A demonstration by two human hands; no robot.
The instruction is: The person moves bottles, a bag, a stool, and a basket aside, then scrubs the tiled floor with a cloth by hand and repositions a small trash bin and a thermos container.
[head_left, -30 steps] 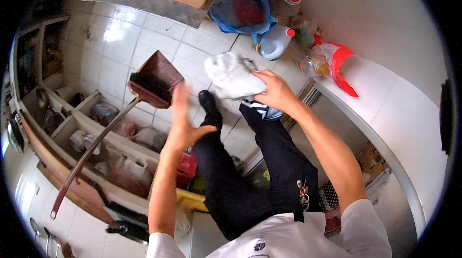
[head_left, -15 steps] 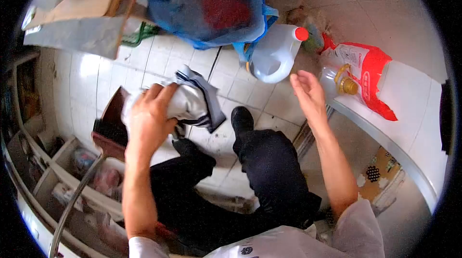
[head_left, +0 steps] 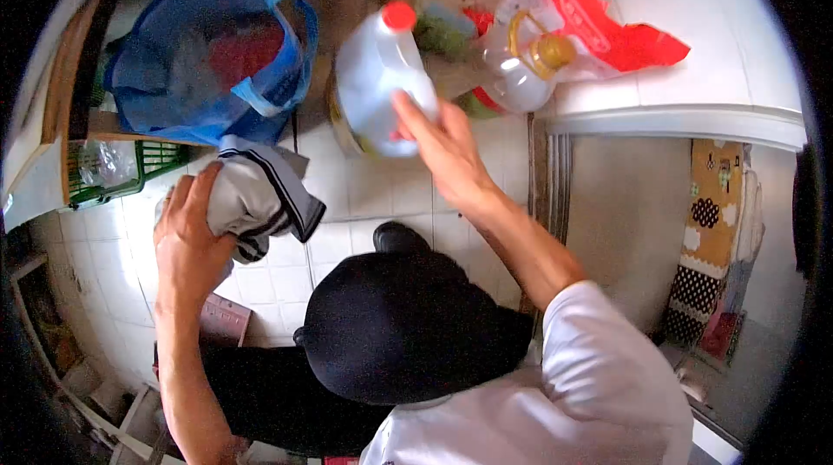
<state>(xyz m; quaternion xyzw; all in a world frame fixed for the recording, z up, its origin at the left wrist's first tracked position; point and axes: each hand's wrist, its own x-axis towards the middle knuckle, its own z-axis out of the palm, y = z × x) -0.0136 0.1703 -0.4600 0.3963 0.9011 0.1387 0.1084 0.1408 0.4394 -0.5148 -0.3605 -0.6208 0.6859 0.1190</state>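
Observation:
My left hand (head_left: 189, 226) is closed around a bunched white cloth with dark stripes (head_left: 252, 196), held over the tiled floor. My right hand (head_left: 447, 146) is at the handle side of a white plastic jug with a red cap (head_left: 369, 75). Its fingers overlap the jug's handle, and blur hides how firmly they close. To the right of the jug stands a clear bottle with a yellow cap (head_left: 518, 75), in front of a red and white plastic bag (head_left: 599, 36). Left of the jug is a blue bag (head_left: 186, 57) holding something dark and red.
A green basket (head_left: 165, 155) with clear plastic sits below the blue bag. The dustpan (head_left: 226, 319) lies on the floor at lower left, near open drawers (head_left: 104, 396). At the right is a doorway with a metal track (head_left: 555, 196) and a patterned brown panel (head_left: 711, 205).
The view has shifted toward the jug and bag. The cloth passed from my right hand to my left. My right hand has moved onto the jug's handle, and my knees are bent more.

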